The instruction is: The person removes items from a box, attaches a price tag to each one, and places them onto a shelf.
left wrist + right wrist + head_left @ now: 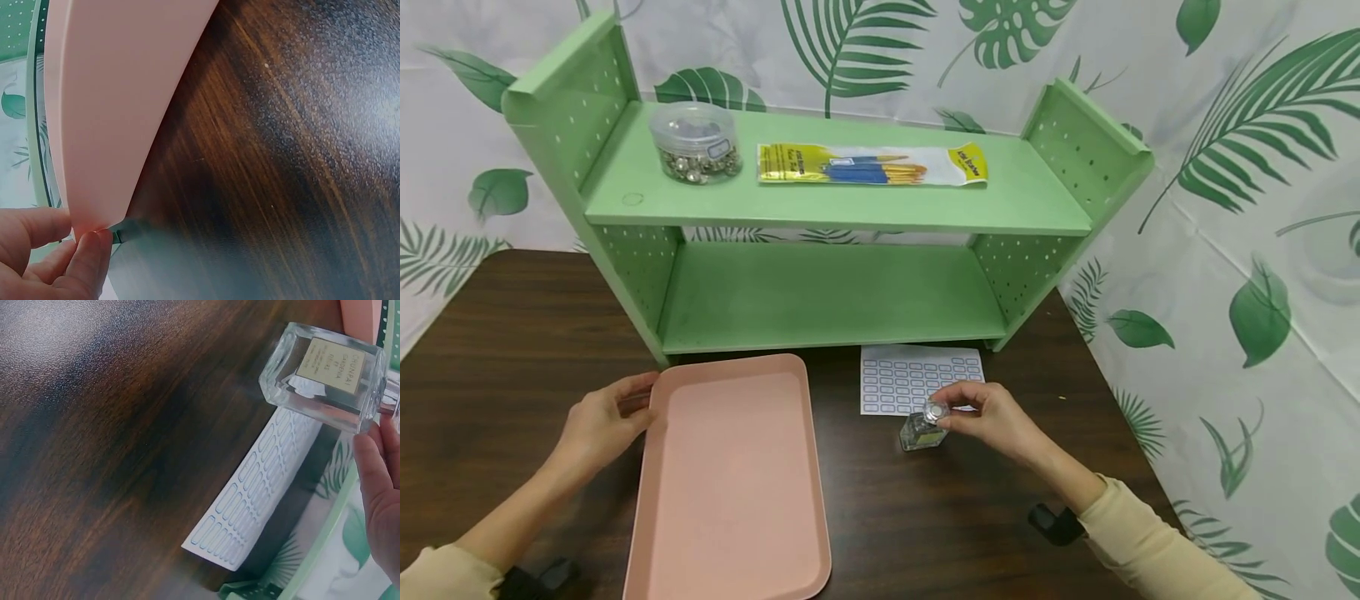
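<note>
A pink tray (737, 483) lies on the dark wooden table, left of the middle. My left hand (602, 421) pinches its far left corner, thumb on one side of the rim and fingertips on the other, as the left wrist view shows. My right hand (988, 417) grips a clear glass perfume bottle (325, 375) by the neck and cap between thumb and fingers. A pale yellow label (334, 365) is on the bottle's face. Just behind the bottle, a white sheet of small blue-outlined stickers (895, 379) lies on the table.
A green two-tier shelf (835, 296) stands at the back. On its upper tier are a round clear tub (695, 146) of small metallic pieces and a packet of paintbrushes (872, 165). Leaf-patterned cloth (1225, 208) covers the walls behind and on the right.
</note>
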The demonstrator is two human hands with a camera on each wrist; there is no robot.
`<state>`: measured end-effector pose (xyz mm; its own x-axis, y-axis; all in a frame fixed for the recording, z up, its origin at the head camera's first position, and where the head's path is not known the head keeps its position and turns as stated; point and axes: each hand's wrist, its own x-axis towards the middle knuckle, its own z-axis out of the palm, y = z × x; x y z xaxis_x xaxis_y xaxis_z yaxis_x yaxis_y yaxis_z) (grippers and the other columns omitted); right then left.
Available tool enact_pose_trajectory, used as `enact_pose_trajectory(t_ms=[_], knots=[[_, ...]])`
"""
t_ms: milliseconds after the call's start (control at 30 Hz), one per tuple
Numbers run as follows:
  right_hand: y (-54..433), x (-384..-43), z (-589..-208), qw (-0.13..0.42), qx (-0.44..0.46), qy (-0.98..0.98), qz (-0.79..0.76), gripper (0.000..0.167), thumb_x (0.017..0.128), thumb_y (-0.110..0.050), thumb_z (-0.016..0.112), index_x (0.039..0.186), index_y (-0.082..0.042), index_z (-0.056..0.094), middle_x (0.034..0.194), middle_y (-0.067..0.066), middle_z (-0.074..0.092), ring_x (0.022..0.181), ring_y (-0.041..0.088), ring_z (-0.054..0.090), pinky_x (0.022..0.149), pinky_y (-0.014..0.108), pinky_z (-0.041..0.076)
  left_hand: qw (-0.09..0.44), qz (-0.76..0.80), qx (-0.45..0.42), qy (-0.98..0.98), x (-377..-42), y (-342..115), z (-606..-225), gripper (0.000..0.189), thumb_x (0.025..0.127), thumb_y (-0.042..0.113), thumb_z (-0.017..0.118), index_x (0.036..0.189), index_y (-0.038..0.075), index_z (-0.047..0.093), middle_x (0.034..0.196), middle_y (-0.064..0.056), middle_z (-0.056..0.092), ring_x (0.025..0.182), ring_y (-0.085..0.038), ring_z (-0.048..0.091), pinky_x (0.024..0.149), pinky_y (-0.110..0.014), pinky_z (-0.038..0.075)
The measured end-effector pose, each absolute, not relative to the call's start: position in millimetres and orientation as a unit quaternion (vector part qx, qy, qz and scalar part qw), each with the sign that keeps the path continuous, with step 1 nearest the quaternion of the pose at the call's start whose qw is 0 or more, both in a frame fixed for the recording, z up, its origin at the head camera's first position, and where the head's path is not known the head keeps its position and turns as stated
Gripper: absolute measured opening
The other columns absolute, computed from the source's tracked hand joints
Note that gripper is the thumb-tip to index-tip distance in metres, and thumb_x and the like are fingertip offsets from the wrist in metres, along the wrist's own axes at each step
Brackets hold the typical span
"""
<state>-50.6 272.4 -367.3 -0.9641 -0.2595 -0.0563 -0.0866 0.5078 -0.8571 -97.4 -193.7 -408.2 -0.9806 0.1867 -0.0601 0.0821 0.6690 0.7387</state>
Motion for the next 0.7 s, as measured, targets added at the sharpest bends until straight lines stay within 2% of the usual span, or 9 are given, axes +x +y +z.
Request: enact_pose_trajectory(t_ms=[367,600,700], knots=[[272.8,-47.4,-367.2,0.092,-0.12,0.862,-0.483,0.03,0.079,0.0,0.071,0.107,0.008,0.063,0.104,0.019,0.064,0.09,0.001,0.059,0.08,0.019,0.051,0.058,0.404,0.078,0.91,-96.8,-194.8,-408.3,0.05,0.088,0.006,0.059,0.133,-0.01,0.045,0.119,-0.032,0.057,0.105,-0.042,0.06,0.061,-0.011,0.046],[273.1,-46.6,-364.1,0.113,-0.12,0.861,-0.481,0.031,0.08,-0.002,0.072,0.109,0.006,0.063,0.108,0.019,0.063,0.094,0.01,0.061,0.084,0.021,0.051,0.067,0.405,0.076,0.909,-96.3,-195.3,-408.9,0.051,0.088,0.007,0.059,0.134,-0.009,0.044,0.12,-0.032,0.056,0.106,-0.042,0.059,0.062,-0.011,0.046],[273.7,-46.3,-363.3,0.118,-0.119,0.861,-0.481,0.031,0.081,-0.004,0.072,0.109,0.006,0.063,0.108,0.018,0.063,0.095,0.009,0.061,0.083,0.022,0.051,0.069,0.405,0.076,0.908,-96.8,-195.3,-408.8,0.051,0.088,0.007,0.059,0.134,-0.009,0.044,0.121,-0.033,0.056,0.106,-0.043,0.058,0.062,-0.011,0.046]])
